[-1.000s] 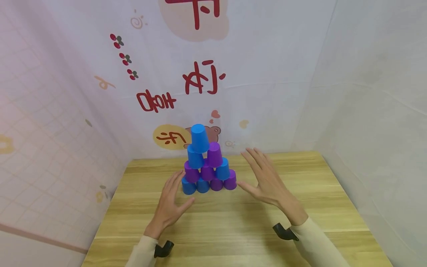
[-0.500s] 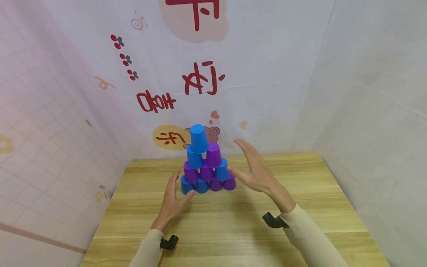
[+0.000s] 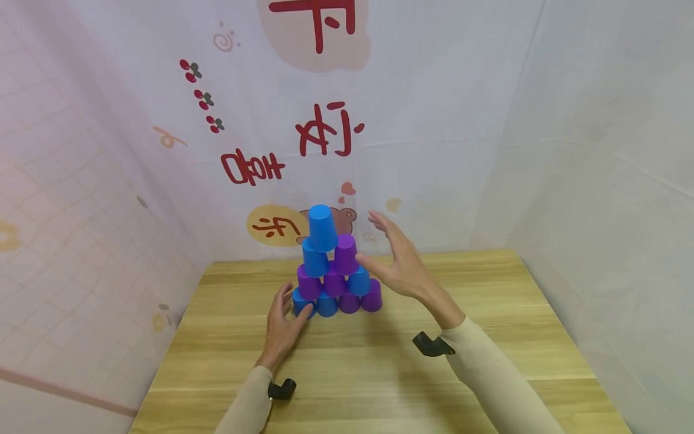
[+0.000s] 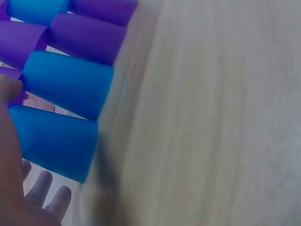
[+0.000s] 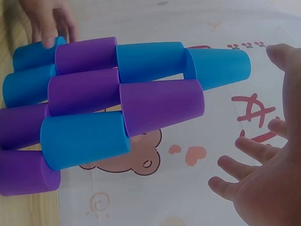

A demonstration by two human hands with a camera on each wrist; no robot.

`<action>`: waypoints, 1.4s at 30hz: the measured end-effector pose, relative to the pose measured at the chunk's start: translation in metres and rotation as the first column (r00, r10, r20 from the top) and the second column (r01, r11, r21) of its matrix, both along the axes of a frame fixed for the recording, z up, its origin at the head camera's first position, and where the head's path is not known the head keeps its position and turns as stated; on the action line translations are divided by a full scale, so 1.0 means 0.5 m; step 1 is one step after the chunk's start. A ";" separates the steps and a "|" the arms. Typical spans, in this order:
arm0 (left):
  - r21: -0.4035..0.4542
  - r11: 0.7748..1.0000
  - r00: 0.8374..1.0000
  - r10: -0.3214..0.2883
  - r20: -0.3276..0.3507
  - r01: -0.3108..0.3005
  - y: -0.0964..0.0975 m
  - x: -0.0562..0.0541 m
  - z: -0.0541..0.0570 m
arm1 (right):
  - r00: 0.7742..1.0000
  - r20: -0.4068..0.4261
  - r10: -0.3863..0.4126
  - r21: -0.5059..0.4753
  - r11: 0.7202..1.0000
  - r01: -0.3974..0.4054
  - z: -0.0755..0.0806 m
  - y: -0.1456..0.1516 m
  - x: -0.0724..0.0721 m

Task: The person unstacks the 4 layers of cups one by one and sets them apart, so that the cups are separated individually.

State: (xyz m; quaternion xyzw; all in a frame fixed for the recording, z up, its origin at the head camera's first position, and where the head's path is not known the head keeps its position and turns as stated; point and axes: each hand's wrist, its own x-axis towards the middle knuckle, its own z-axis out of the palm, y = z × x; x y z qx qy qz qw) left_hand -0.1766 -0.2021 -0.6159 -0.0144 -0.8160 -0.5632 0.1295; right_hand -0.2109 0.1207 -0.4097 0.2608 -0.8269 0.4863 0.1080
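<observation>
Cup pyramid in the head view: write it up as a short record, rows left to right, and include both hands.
Structure: pyramid of cups, mouths down
Bottom row: blue, blue, purple, purple
Second row: purple, purple, blue
Third row: blue, purple
Top cup: blue
Count: five blue, five purple
Left hand: around the leftmost bottom cup; contact unclear
Right hand: beside the upper rows, fingers spread, holding nothing
Surface: wood-grain table
Backdrop: white printed sheet
</observation>
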 end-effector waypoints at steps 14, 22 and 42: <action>-0.021 0.998 0.998 0.058 -0.012 -0.058 0.007 -0.004 -0.041 | 0.997 0.039 0.060 -0.096 0.994 -0.056 0.022 -0.046 -0.030; -0.011 0.999 0.999 0.046 -0.006 -0.046 0.006 -0.006 -0.047 | 0.993 0.025 0.116 -0.113 0.987 -0.113 0.037 -0.081 -0.049; -0.068 0.995 0.997 0.078 -0.016 -0.079 0.008 -0.006 -0.049 | 0.990 0.066 0.125 -0.120 0.986 -0.117 0.053 -0.142 -0.080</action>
